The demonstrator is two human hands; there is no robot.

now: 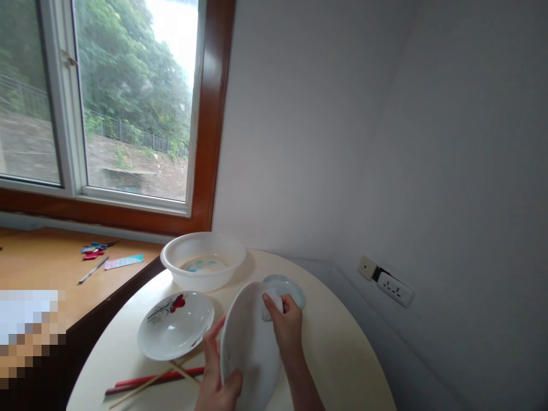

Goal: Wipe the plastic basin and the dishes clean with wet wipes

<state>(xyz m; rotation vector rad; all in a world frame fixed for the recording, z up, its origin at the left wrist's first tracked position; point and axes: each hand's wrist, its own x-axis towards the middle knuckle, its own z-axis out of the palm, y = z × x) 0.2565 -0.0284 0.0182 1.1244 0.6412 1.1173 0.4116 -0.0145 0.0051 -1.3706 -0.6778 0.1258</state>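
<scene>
My left hand point(216, 379) grips the lower rim of a white plate point(246, 342), which is tilted up on its edge above the round table point(342, 365). My right hand point(286, 326) is closed on a small white cloth point(270, 301) and presses it against the plate's upper right edge. Just behind that hand a small pale blue-green dish point(286, 285) lies flat on the table.
A white plate with a red flower print point(175, 324) lies to the left. Red and wooden chopsticks point(149, 381) lie at the near edge. A white basin with water point(203, 260) stands at the back. The wooden sill point(43, 260) holds scissors and a pen. A wall socket point(387, 279) sits to the right.
</scene>
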